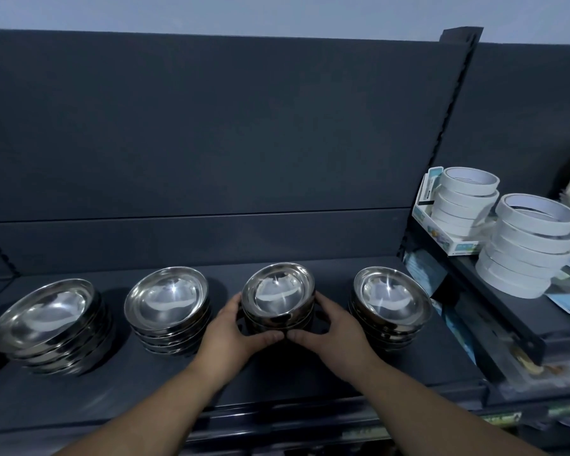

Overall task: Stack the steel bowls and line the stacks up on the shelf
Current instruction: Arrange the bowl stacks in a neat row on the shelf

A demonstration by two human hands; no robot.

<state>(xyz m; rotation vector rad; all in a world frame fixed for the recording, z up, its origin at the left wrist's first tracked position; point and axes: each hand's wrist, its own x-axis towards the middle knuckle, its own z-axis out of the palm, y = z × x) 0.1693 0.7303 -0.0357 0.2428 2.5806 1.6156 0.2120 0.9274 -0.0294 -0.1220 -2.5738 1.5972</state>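
Both hands are being wrapped around the third stack of steel bowls on a dark shelf. That stack is being gripped by the left hand on its left side and by the right hand on its right side, thumbs nearly meeting in front. It is probably being rested on the shelf, though its base is being hidden. Three other stacks are being shown in the same row. Tape rolls are being displayed on a neighbouring shelf at right.

Head view: close, looking forward-down onto shelf.
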